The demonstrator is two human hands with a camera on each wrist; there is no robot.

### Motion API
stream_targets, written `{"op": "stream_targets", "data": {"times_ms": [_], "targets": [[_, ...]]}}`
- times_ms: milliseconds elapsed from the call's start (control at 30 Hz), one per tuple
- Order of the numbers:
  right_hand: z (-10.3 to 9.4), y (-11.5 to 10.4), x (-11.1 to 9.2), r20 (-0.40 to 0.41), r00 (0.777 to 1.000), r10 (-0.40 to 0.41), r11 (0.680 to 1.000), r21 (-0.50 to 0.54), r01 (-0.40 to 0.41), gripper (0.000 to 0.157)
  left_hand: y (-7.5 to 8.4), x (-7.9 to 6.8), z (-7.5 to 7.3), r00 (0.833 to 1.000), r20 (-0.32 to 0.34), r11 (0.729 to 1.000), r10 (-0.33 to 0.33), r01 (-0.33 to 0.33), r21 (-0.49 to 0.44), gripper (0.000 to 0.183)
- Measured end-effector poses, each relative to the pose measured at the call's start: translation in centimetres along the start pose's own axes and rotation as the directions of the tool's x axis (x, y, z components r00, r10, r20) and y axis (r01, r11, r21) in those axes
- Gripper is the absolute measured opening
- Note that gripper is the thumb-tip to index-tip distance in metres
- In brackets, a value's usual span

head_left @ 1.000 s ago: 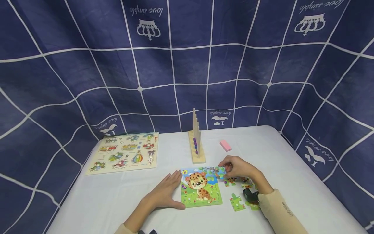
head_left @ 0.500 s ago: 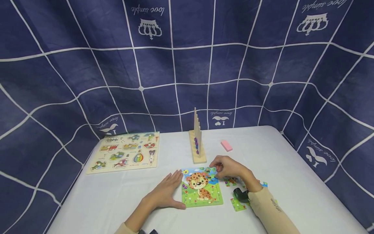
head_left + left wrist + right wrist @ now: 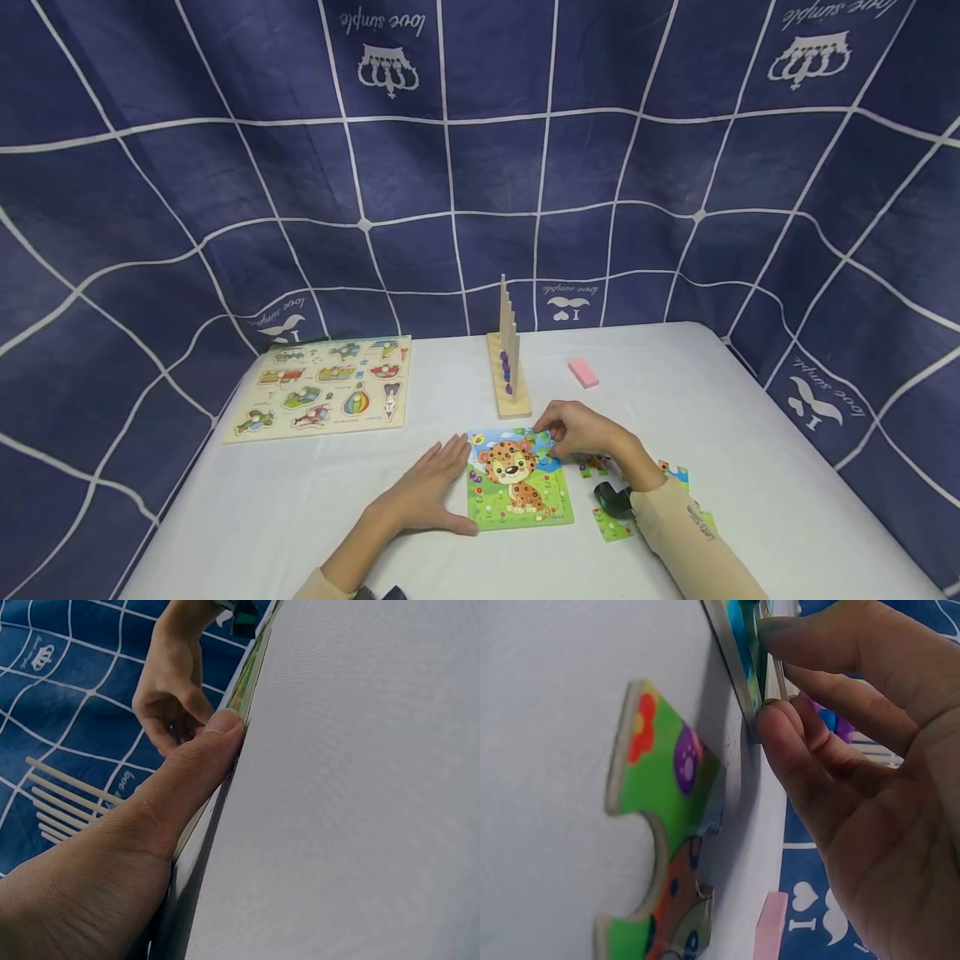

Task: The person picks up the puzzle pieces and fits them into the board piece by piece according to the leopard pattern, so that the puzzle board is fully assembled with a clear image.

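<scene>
A square puzzle board [image 3: 491,515] with a leopard picture lies on the white table, and my left hand [image 3: 422,493] rests along its left side. Those fingers are fairly straight, the thumb touching the near left corner. At the board's far right corner, my right hand [image 3: 587,432] pinches a jigsaw piece [image 3: 781,679]; only its thin edge shows between thumb and fingers in the right wrist view. Several loose jigsaw pieces [image 3: 613,527] lie right of the board, partly covered by the right forearm. One green piece [image 3: 641,787] with a red flower appears close up there.
A wooden board with vehicle shapes [image 3: 326,396] lies at the back left. Behind the puzzle stands a wooden peg stand [image 3: 513,409] with upright rods and purple and blue beads. A pink block [image 3: 583,373] lies to its right. A blue checked curtain [image 3: 480,167] encloses the table.
My right hand has moved left with the jigsaw piece, onto the board's far right corner. More loose pieces show beside the forearm. My left hand stays put.
</scene>
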State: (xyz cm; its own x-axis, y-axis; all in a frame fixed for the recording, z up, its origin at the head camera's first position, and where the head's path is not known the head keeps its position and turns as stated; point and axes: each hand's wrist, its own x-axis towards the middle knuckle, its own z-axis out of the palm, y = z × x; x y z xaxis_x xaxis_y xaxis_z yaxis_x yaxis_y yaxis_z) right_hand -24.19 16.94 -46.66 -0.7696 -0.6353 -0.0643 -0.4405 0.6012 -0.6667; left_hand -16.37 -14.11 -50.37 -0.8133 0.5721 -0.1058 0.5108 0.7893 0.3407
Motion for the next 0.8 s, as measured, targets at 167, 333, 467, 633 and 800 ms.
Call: {"op": "stream_targets", "data": {"times_ms": [167,333,467,633,800], "targets": [[0.0,-0.3,0.2,0.007,1.000,0.017,1.000,-0.008,-0.017,0.037,-0.2,0.0,0.1,1.000,-0.007,1.000,0.011,-0.011,-0.007,0.129],[0.1,-0.7,0.5,0.004,0.999,0.040,0.998,-0.051,-0.040,0.037,-0.2,0.1,0.0,1.000,-0.011,1.000,0.018,-0.018,-0.020,0.128],[0.2,-1.3,0.7,0.005,0.998,0.066,0.995,-0.073,-0.065,0.037,-0.3,0.0,0.0,1.000,-0.009,1.000,0.013,-0.013,-0.020,0.129],[0.5,-1.8,0.8,0.002,0.995,0.100,0.991,-0.084,-0.100,0.035,-0.2,0.0,0.0,1.000,-0.005,1.000,0.007,-0.007,-0.017,0.129],[0.7,-1.9,0.6,-0.022,0.992,0.126,0.989,-0.076,-0.127,0.034,-0.2,0.1,0.1,1.000,-0.005,1.000,0.011,-0.011,-0.013,0.129]]}}
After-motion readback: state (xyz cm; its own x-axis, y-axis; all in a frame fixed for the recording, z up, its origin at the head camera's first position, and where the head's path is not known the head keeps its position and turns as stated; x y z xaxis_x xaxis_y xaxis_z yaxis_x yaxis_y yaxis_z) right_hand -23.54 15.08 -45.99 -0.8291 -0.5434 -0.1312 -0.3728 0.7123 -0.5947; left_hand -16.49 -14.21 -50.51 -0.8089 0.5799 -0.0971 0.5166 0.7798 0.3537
